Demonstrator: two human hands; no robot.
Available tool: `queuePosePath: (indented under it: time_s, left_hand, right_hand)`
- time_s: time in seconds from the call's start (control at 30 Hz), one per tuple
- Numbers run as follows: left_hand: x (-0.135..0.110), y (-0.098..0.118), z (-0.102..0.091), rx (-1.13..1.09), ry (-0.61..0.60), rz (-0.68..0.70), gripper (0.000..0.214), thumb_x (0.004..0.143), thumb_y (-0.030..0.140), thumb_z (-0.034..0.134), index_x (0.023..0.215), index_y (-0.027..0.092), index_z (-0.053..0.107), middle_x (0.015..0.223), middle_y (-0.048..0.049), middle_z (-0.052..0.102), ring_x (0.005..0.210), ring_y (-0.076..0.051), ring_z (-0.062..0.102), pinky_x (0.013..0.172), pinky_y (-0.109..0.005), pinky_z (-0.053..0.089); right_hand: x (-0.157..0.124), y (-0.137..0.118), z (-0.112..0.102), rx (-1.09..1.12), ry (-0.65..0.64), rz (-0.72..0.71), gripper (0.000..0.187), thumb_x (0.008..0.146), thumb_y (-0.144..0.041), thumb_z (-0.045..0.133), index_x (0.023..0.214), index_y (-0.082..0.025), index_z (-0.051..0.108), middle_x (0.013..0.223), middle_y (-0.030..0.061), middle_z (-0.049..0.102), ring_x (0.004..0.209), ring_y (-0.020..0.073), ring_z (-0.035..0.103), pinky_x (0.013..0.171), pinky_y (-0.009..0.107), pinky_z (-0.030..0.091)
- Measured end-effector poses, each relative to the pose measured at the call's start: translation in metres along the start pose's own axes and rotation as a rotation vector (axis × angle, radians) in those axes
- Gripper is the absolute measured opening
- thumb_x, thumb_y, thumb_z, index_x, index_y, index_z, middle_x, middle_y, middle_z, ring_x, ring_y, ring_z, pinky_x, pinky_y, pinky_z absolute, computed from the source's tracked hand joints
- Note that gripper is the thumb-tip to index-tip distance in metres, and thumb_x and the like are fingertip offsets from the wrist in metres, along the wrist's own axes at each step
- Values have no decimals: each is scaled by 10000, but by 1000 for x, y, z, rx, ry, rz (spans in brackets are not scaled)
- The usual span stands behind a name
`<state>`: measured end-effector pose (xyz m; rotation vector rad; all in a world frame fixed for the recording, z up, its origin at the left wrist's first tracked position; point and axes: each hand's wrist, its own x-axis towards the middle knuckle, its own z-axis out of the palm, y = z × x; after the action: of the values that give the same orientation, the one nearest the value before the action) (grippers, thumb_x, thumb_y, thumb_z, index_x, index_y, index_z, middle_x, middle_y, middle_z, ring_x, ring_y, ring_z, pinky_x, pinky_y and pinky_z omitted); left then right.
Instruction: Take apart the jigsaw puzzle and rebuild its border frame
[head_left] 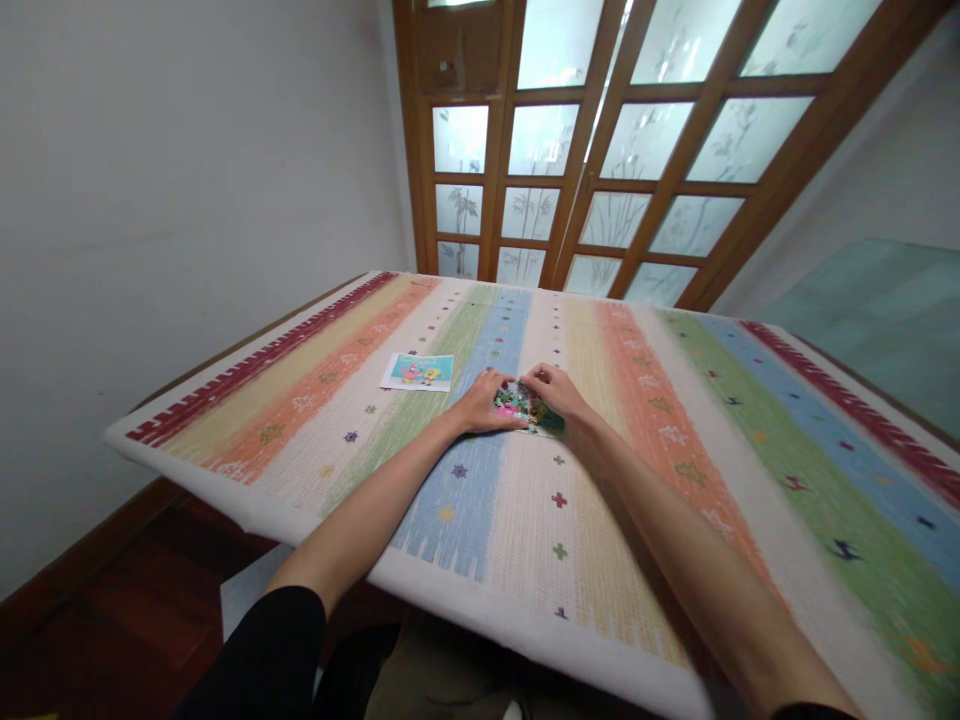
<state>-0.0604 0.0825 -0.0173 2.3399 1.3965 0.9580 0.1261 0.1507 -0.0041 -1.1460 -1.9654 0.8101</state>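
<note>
A small multicoloured jigsaw puzzle, with pink, green and dark patches, lies on the table in front of me. Around its left side curves my left hand, thumb along the near edge and fingers at the far edge. My right hand is at the far right of it, thumb and fingertips pinched together; whatever they hold is too small to make out. Its palm and wrist hide part of the puzzle's right side. Left of the hands lies a printed picture card with a pink and a yellow cartoon figure on blue.
A striped, patterned cloth covers the wide table, whose near edge runs just in front of my lap. Beyond stand wood-framed glass doors. A white wall rises at the left. A pale greenish surface adjoins the table's right side.
</note>
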Motion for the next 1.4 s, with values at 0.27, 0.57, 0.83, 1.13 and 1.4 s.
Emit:
queuePosePath:
  time_s: [0.27, 0.57, 0.83, 1.13, 1.4]
  left_hand:
    - [0, -1, 0, -148, -24, -117, 810, 660, 483, 899, 1292, 152, 516, 858, 10, 606, 791, -203, 615, 757, -332, 491]
    - [-2, 3, -3, 10, -31, -116, 727, 805, 544, 803, 1346, 133, 546, 847, -15, 630, 808, -229, 627, 750, -327, 481]
    - [-7, 8, -2, 293, -14, -90, 392, 1007, 522, 567, 941, 155, 689, 972, -101, 635, 882, -242, 651, 791, -338, 497]
    - [-2, -2, -3, 176, 121, -157, 283, 1040, 383, 531, 863, 180, 620, 840, -60, 662, 806, -220, 639, 770, -321, 476]
    - [4, -5, -5, 64, 257, -227, 172, 1034, 262, 515, 984, 177, 656, 880, -48, 728, 817, -199, 680, 816, -297, 496]
  right_hand:
    - [-5, -4, 7, 27, 24, 3, 177, 827, -379, 550, 730, -239, 503, 665, -24, 608, 642, 166, 563, 641, 277, 424]
    - [-7, -14, 19, -73, 151, 30, 159, 842, -371, 528, 746, -248, 499, 638, -14, 599, 636, 188, 562, 667, 291, 405]
    - [-9, -20, 26, -236, 201, 56, 324, 915, -381, 497, 634, -225, 541, 663, 38, 632, 696, 197, 546, 653, 288, 338]
    - [-9, -20, 30, -264, 203, 33, 344, 952, -391, 500, 672, -206, 572, 660, 8, 613, 660, 164, 504, 631, 270, 293]
    - [9, -20, 44, -203, 257, 35, 394, 936, -402, 498, 599, -206, 547, 629, 14, 606, 641, 169, 508, 629, 276, 338]
